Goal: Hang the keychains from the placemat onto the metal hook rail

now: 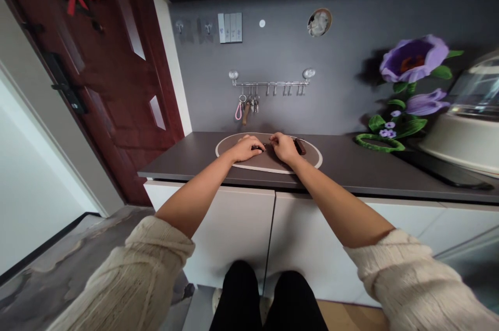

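Both hands are over an oval brown mat [268, 167] with a pale rim, lying on the dark counter. My left hand [245, 149] rests low on the mat's left half, fingers curled over a small dark, shiny thing [258, 148]; its kind is too small to tell. My right hand [284, 147] is just to the right, thumb and fingers pinched together. Whatever sits in that pinch is hidden. Right beside this hand, a small dark brown case-like object [300, 146] lies on the mat, partly covered by the hand.
Above the mat, a hook rail [271, 83] on the grey wall carries several keys [254, 105] and a pink loop [238, 111]. Purple fabric flowers [413, 61] and a white-based appliance [463, 138] stand to the right. White cabinet doors [230, 227] are below; a dark red door [117, 87] is left.
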`<state>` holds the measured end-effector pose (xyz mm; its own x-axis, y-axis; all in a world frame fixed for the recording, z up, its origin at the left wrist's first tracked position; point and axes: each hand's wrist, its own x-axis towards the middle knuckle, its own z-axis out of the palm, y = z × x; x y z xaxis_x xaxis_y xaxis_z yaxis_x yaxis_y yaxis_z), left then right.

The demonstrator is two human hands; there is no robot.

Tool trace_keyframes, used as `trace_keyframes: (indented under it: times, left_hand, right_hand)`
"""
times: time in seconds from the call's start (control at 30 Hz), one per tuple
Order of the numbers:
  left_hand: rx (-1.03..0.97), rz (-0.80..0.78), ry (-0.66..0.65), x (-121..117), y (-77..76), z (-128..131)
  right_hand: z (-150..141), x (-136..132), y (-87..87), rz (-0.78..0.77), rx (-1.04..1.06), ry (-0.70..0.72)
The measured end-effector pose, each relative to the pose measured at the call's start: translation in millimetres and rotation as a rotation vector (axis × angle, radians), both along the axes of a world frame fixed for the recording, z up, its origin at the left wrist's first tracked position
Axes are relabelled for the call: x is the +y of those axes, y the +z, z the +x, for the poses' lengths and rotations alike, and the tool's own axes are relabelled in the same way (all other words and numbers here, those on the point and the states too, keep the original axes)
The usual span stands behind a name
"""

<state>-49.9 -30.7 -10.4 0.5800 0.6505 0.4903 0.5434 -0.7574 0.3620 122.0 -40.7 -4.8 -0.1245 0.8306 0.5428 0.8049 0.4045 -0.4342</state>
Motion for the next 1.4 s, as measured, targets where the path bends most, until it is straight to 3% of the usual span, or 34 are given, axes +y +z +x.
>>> trace_keyframes:
  times: [0.3, 0.53, 0.77, 1.1, 1.4]
  left_hand:
    - [0.122, 0.069, 0.102, -11, 4.8, 7]
    - [0.084, 0.084, 0.110, -11, 6.8, 9]
    - [-0.176, 0.026, 0.108, -14, 11.5, 10]
    - [-0.588, -0.309, 0.079, -11, 11.0, 9]
    - [-0.823, -0.355, 0.054, -1, 8.6, 8]
  right_hand:
    - [0, 1, 0.1, -0.005, 0.004, -0.019]
    - [0, 1, 0.2, -0.004, 0.011, -0.017]
    - [0, 1, 0.4, -0.017, 0.018, -0.009]
    - [-3, -4, 2.4, -0.004, 0.133, 0.067]
    - [-9, -10, 6.9, -0.112, 0.453, 0.341]
